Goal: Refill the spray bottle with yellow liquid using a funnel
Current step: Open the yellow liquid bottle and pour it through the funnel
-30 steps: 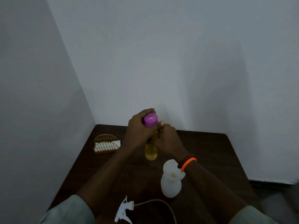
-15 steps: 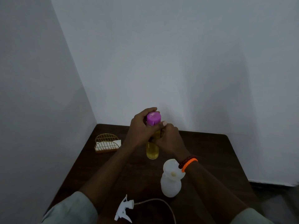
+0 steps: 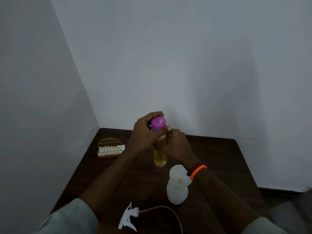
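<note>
- left hand (image 3: 145,132) wrapped round the purple cap (image 3: 158,123) of the yellow bottle (image 3: 159,153)
- right hand (image 3: 177,146) gripping the bottle's body
- white spray bottle (image 3: 177,194) with funnel (image 3: 179,176) sits nearer on the tabletop (image 3: 219,162), sprayer head (image 3: 129,217) beside it

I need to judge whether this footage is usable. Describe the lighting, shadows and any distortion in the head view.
Head view: dim, bluish light; the table is nearly black. A broad soft shadow falls on the wall at right. Wide-angle lens bends the wall corner and stretches the forearms. The purple cap and yellow bottle read clearly; funnel and sprayer look soft, without glare.
</note>
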Motion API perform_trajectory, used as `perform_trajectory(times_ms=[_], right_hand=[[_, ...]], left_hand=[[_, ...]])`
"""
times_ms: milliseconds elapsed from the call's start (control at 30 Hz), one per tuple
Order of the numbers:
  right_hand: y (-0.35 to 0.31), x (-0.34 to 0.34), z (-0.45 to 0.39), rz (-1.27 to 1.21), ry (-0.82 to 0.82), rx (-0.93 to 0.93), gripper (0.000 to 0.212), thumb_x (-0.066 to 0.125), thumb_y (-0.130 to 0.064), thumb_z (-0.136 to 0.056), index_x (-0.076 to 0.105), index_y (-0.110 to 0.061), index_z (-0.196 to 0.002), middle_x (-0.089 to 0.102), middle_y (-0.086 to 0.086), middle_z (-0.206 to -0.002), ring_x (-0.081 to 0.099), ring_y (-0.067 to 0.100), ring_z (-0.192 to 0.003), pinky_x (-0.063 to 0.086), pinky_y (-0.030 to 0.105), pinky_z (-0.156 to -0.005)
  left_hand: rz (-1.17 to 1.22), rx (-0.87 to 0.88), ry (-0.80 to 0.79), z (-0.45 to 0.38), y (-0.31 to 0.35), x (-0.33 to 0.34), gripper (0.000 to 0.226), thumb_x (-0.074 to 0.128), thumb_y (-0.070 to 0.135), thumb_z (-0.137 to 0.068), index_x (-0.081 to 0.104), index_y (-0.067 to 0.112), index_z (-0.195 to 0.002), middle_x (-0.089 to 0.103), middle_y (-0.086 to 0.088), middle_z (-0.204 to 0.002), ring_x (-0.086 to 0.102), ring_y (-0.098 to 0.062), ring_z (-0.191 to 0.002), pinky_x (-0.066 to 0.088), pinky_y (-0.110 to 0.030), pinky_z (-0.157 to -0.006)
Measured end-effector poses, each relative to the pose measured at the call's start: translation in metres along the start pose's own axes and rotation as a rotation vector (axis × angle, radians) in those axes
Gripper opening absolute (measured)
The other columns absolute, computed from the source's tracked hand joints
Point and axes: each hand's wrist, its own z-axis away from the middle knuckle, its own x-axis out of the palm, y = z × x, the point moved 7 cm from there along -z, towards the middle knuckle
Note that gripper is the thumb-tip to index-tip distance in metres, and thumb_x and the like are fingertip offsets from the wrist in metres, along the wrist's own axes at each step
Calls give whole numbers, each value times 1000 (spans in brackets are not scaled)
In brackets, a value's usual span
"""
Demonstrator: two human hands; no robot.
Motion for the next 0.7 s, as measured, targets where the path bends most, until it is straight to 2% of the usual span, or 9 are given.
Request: perform_trajectory(times_ms=[200, 367, 500, 567, 700], right_hand=[[10, 3, -3, 4, -17, 12, 55, 84, -51, -62, 70, -21, -106, 76, -6, -91, 72, 6, -83, 62, 35, -77], [21, 0, -6, 0, -16, 54, 54, 87, -44, -64, 72, -17, -108, 76, -3, -97, 72, 7, -88, 61, 33, -82], [26, -3, -11, 11, 0, 61, 54, 89, -39, -65, 71, -14, -109, 76, -1, -98, 72, 8, -89, 61, 31, -81], [31, -4, -15, 18, 9, 69, 54, 90, -38, -64, 71, -13, -108, 76, -1, -98, 72, 8, -89, 61, 29, -80], [43, -2, -21, 10, -10, 82, 53, 90, -39, -64, 72, -15, -107, 76, -2, -99, 72, 6, -91, 61, 30, -81]], left_hand=[[-25, 10, 65, -3, 1, -6, 58, 89, 40, -67, 69, 17, -117, 72, 2, -111, 67, -19, -104, 61, -33, -83], [45, 14, 145, -7, -1, -22, 54, 86, 35, -71, 67, 16, -118, 68, 2, -115, 65, -13, -105, 58, -21, -79], [-171, 8, 272, 4, -34, -39, 54, 83, 43, -75, 65, 20, -121, 57, -1, -119, 56, -11, -105, 53, -13, -74], [-271, -31, 266, 14, -63, -44, 54, 80, 47, -76, 65, 21, -121, 57, -3, -118, 54, -14, -107, 51, -18, -80], [-393, -210, 155, 52, -136, -32, 52, 82, 44, -73, 63, 27, -119, 57, 4, -118, 55, -14, -110, 54, -39, -91]])
